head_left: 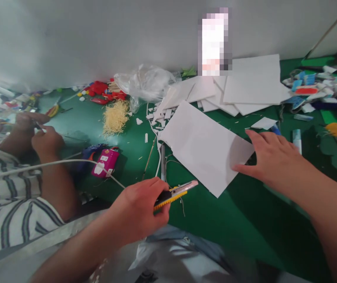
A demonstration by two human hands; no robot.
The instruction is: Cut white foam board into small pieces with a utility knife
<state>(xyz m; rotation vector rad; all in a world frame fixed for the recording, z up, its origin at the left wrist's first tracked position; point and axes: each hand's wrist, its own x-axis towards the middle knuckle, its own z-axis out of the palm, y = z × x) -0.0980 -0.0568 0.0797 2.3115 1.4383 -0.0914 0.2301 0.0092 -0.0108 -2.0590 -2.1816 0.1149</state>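
Note:
My left hand (141, 206) is wrapped round a yellow and black utility knife (172, 195), its tip pointing right towards the near edge of a white board sheet (206, 145). At that sheet's right corner, my right hand (274, 151) has thumb and forefinger spread apart, the thumb over the board's surface. Whether the other fingers touch the board I cannot tell. Under the sheet's left side a dark, slim metal strip (162, 161) sticks out, beside a thin white cord. Small white offcuts (159, 118) lie beyond the sheet.
More white boards (252, 80) are stacked behind, near a bright pixelated patch. Clear plastic wrap (147, 82), a pile of thin yellow sticks (115, 118) and a pink box (105, 163) with a white cable lie left. A co-worker in a striped shirt (17, 220) sits there. Colourful scraps (310, 88) lie right.

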